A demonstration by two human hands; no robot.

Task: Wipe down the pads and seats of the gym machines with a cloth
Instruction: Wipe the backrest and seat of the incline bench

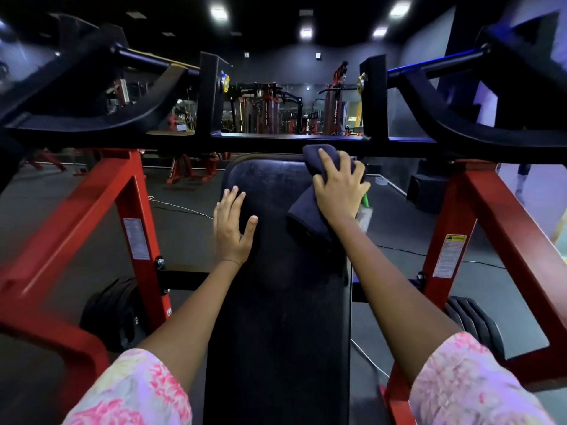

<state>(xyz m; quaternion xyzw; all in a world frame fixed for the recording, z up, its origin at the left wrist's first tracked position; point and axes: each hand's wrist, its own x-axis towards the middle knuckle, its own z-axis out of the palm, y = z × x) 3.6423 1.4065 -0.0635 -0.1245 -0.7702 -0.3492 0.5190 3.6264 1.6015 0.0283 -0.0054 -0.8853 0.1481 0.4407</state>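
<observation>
- I'm looking at a commercial gym.
- A black padded bench runs from 6 o'clock to centre inside a red steel frame.
- Weight plates are stacked at 8 o'clock.
- Red cable machines line a mirrored wall at 12 o'clock.
- A warning sticker sits at 4 o'clock.
</observation>
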